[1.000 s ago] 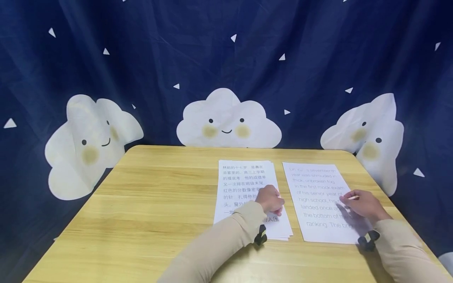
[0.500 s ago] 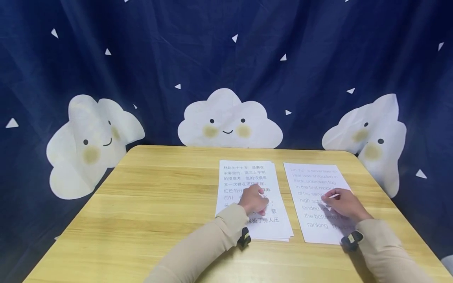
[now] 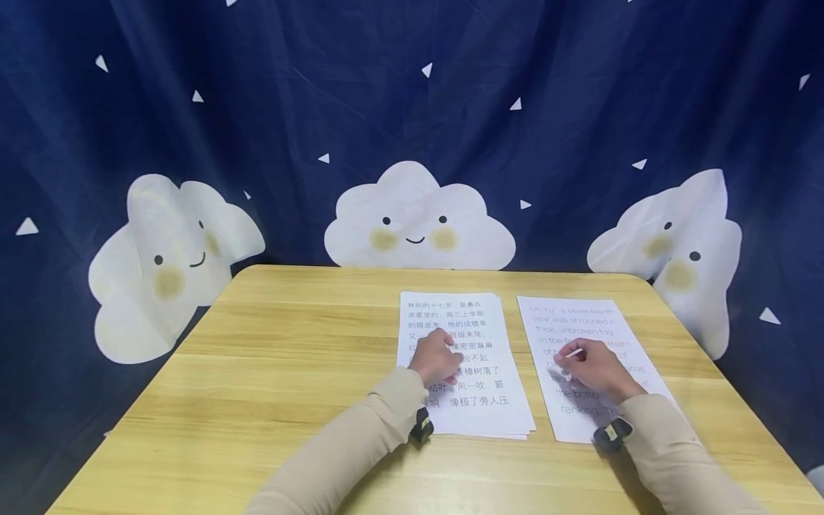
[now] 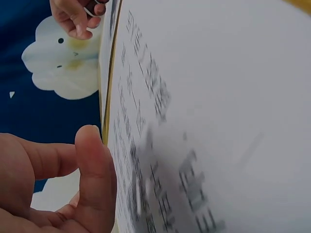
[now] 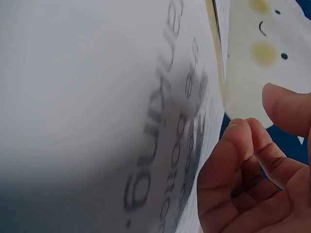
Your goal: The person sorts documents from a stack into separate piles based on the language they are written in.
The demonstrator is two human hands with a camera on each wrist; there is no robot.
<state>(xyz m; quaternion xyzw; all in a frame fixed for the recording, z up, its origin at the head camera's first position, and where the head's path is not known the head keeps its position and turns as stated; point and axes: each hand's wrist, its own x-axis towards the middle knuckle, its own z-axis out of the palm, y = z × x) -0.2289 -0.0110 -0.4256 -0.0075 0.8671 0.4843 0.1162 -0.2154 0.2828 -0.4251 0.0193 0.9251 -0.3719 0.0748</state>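
Note:
In the head view my left hand (image 3: 436, 357) is over the left half of a white stack of printed sheets (image 3: 489, 415) with Chinese text. Its fingers are loosely curled, and the left wrist view shows nothing between thumb and fingers (image 4: 95, 179), which hover close to the page. My right hand (image 3: 595, 366) is above a white sheet (image 3: 573, 329) printed in English, covering part of the middle lines. In the right wrist view its thumb (image 5: 284, 109) stands apart from the bent fingers, with no object between them. Both papers lie flat, side by side.
The light wooden table (image 3: 257, 372) extends to the left of the papers. Behind it hangs a dark blue curtain (image 3: 270, 86) with smiling white clouds (image 3: 418, 200). Small black devices are strapped to both wrists, below beige sleeves (image 3: 347, 443).
Both hands have moved left across their papers, uncovering text on the right side of each. The right thumb and fingertips, close together earlier, now stand apart. The papers stay in place.

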